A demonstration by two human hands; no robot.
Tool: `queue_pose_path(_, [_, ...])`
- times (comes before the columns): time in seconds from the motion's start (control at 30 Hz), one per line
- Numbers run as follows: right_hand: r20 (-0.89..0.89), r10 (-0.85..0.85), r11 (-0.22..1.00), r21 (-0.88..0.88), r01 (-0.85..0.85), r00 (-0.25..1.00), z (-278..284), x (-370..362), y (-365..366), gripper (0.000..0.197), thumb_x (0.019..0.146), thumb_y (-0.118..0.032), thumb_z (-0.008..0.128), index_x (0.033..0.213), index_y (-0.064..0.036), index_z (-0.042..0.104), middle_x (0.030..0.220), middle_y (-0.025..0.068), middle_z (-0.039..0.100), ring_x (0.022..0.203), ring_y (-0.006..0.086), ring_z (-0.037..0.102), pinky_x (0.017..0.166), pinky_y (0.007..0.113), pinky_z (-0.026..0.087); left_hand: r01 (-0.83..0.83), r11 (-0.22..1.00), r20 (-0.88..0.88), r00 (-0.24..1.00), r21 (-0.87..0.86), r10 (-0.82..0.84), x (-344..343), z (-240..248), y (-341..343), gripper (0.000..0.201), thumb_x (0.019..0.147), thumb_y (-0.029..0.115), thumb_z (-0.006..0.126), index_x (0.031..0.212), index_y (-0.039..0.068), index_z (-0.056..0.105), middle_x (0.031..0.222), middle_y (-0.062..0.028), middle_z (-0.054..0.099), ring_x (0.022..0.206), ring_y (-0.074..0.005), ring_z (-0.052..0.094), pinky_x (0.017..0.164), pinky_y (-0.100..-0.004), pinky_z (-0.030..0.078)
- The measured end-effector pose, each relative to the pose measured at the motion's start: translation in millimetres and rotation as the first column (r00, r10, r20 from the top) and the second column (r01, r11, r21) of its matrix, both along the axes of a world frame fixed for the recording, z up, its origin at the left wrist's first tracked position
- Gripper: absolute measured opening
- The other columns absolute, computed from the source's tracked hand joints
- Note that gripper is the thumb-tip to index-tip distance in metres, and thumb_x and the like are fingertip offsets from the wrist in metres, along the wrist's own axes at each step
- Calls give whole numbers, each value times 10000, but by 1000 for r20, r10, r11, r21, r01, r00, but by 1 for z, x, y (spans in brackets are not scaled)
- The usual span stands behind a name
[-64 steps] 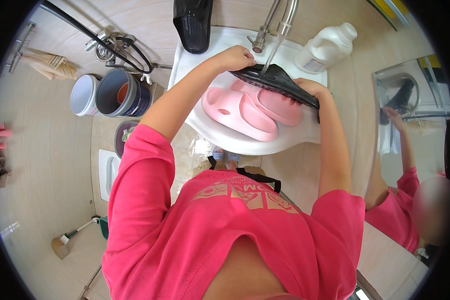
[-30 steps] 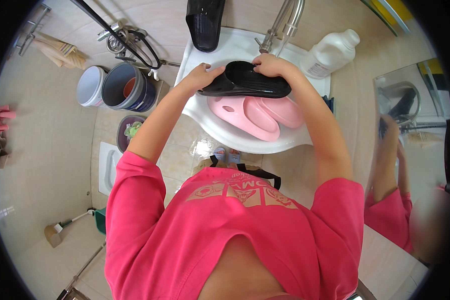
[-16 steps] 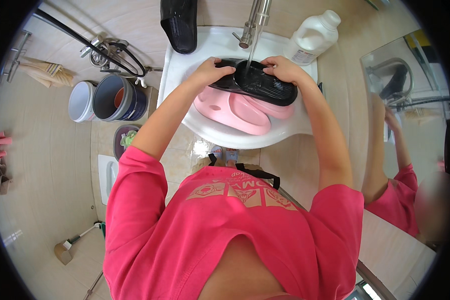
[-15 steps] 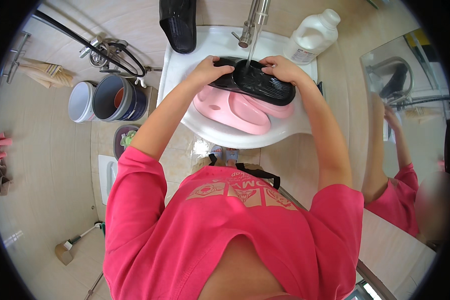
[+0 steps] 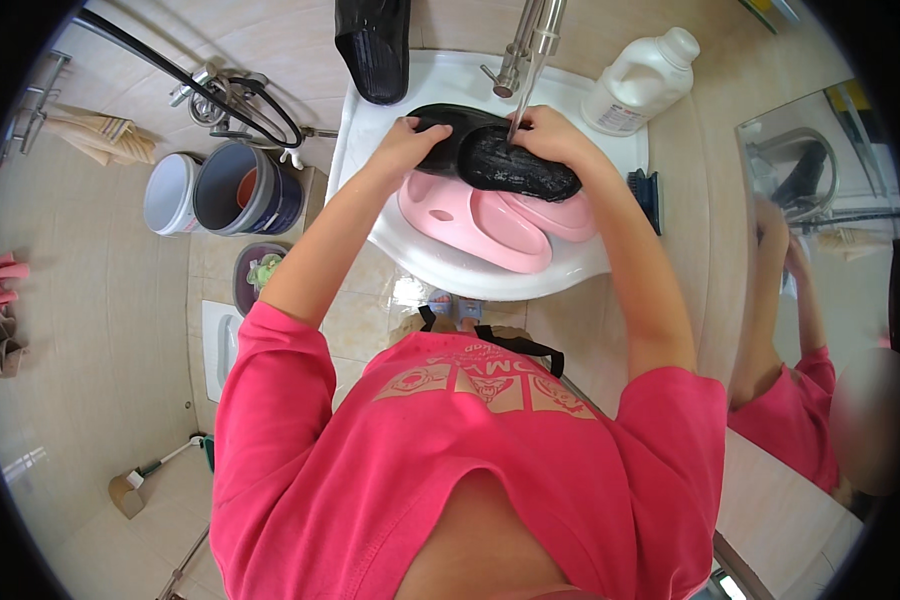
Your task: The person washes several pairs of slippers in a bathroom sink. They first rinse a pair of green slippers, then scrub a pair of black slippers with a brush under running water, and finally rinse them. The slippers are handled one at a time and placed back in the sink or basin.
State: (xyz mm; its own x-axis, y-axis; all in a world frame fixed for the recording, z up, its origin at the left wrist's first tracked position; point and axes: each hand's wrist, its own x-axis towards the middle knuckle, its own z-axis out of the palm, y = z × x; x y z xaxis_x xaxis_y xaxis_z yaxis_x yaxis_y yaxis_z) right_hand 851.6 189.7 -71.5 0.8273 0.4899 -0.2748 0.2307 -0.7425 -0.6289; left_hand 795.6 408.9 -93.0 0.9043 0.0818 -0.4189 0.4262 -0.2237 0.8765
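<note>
A wet black slipper [image 5: 520, 168] is held between my hands over the white sink [image 5: 450, 282], under running water from the faucet [image 5: 526, 50]. My left hand [image 5: 411, 147] is closed on the slipper's toe end, thumb on top. At the far edge, near the heel half, my right hand [image 5: 552, 135] grips it, with part of its fingers hidden. Beneath lie pink slippers [image 5: 480, 225] in the basin, partly covered by the black one. Another black slipper [image 5: 373, 55] rests at the sink's back left corner.
On the sink's back right stands a white jug [image 5: 642, 82]. A dark brush [image 5: 645, 200] lies by the right rim. Buckets [image 5: 232, 190] stand at the left, below a shower hose [image 5: 160, 78]. A mirror [image 5: 820, 250] is on the right wall.
The black slipper has tilted, so its wet footbed faces me more. My right hand has shifted left along its far edge, closer to the water stream. The view has shifted slightly.
</note>
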Motion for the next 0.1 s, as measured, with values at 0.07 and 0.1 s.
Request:
queue_pose_path(0.07, [34, -46, 999, -11, 46, 998, 20, -6, -13, 428, 655, -97, 607, 1076, -23, 601, 966, 171, 632, 895, 253, 610, 844, 319, 452, -36, 998, -35, 999, -46, 34, 4, -9, -14, 741, 737, 332, 666, 1228, -132, 361, 1157, -198, 506, 1114, -216, 454, 951, -283, 323])
queue_pose_path(0.1, [71, -51, 998, -29, 53, 996, 25, -8, -23, 418, 661, -107, 606, 1073, -33, 605, 984, 167, 631, 908, 258, 608, 869, 315, 448, -33, 998, -35, 999, -51, 31, 5, -10, -15, 741, 737, 332, 666, 1228, -132, 361, 1157, -198, 506, 1114, -216, 454, 951, -283, 323])
